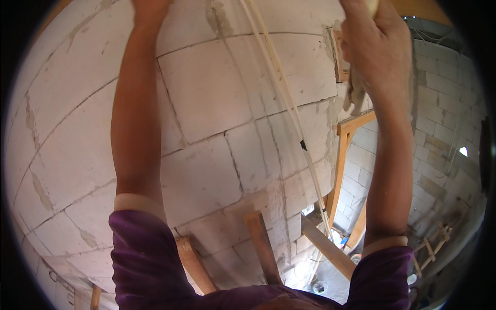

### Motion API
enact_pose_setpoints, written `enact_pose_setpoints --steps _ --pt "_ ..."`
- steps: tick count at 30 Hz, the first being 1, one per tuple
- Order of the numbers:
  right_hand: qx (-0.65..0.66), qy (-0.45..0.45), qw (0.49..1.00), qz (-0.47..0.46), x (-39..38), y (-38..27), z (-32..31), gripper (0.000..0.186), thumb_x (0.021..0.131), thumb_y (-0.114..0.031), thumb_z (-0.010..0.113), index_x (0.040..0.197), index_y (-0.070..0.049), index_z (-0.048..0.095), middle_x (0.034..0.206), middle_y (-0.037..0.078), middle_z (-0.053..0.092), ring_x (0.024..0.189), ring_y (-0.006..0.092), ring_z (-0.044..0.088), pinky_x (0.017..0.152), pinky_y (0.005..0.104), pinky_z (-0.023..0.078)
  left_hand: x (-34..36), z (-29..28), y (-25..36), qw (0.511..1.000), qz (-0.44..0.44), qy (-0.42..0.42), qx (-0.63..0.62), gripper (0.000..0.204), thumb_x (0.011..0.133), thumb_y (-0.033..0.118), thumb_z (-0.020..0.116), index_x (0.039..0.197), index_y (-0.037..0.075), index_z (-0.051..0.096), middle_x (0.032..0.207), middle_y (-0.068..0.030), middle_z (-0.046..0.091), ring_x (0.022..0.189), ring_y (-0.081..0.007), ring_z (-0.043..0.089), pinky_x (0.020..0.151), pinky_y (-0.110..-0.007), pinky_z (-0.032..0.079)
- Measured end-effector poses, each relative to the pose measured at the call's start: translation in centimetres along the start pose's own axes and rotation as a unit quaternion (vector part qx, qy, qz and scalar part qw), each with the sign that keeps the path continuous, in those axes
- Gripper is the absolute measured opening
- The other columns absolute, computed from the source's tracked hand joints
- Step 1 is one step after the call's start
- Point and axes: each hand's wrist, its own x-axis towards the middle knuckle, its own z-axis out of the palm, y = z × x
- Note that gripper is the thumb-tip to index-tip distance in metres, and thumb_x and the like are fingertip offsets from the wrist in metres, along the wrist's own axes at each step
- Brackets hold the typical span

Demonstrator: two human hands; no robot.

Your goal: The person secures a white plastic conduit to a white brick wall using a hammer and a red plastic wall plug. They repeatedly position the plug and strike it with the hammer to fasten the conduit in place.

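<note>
Both my arms reach up in front of a wall of pale blocks (206, 93). At the top edge, my left hand (151, 8) is cut off at the wrist and knuckles, so its fingers are hidden. My right hand (376, 46) is higher on the right, with fingers curled round a pale yellowish object (372, 6) that mostly lies beyond the frame; its kind does not show. Just below that hand is a grey, lumpy piece (355, 93) beside the wall's edge. Two pale cables (281, 77) run down the wall between my arms, bound with black tape.
Wooden beams (262, 248) stick out below me, one (328, 248) slanting at the right. A wooden frame (341, 165) stands at an opening by the wall's end. Far below, a bucket (320, 287) stands on the floor. Another block wall (439, 113) rises to the right.
</note>
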Motion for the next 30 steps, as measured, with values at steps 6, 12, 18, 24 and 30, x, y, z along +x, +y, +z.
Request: enact_pose_setpoints --steps 6,12,18,24,30 --pt "0.077 0.009 0.991 0.113 -1.2 0.0 -2.0 0.033 0.105 -0.035 0.061 0.096 -0.004 0.068 0.072 -0.001 0.063 0.058 0.0061 0.057 0.052 0.0248 0.043 1.0 -0.2 1.6 0.996 0.023 -0.087 0.020 0.022 0.098 0.008 0.063 0.119 0.000 0.060 0.099 -0.0034 0.063 0.084 -0.0106 0.062 0.075 -0.028 0.057" --pt "-0.003 -0.046 0.986 0.159 -0.9 0.0 -2.4 0.033 0.104 -0.035 0.062 0.089 -0.006 0.066 0.063 -0.004 0.058 0.055 0.0062 0.056 0.052 0.0244 0.042 -0.7 1.6 0.0 0.992 -0.023 -0.125 0.022 0.031 0.096 0.007 0.063 0.126 -0.001 0.060 0.106 -0.0040 0.065 0.092 -0.0105 0.063 0.081 -0.028 0.057" --pt "-0.049 -0.101 0.977 0.180 -0.8 -0.4 -2.8 0.044 0.103 -0.045 0.059 0.086 -0.005 0.064 0.064 0.001 0.059 0.060 0.0104 0.058 0.057 0.0293 0.045 -1.0 2.0 -0.2 0.990 -0.013 -0.133 0.040 0.031 0.095 0.006 0.062 0.126 -0.002 0.061 0.109 -0.0046 0.067 0.097 -0.0107 0.063 0.083 -0.028 0.056" --pt "-0.179 -0.040 0.946 0.266 3.2 -7.5 0.5 0.055 0.103 -0.052 0.051 0.093 0.000 0.064 0.072 0.011 0.061 0.071 0.0195 0.063 0.066 0.0380 0.049 -0.7 1.4 -0.2 0.979 0.022 -0.163 0.117 0.032 0.095 0.006 0.062 0.125 -0.002 0.062 0.108 -0.0045 0.068 0.097 -0.0107 0.062 0.087 -0.028 0.053" --pt "-0.080 0.039 0.996 -0.028 3.8 0.3 2.7 0.051 0.102 -0.047 0.052 0.099 0.002 0.066 0.081 0.018 0.068 0.080 0.0297 0.068 0.073 0.0426 0.052 -1.4 2.6 0.4 0.977 0.055 -0.164 0.123 0.029 0.094 0.006 0.061 0.122 -0.003 0.063 0.104 -0.0043 0.068 0.094 -0.0103 0.062 0.084 -0.028 0.053"
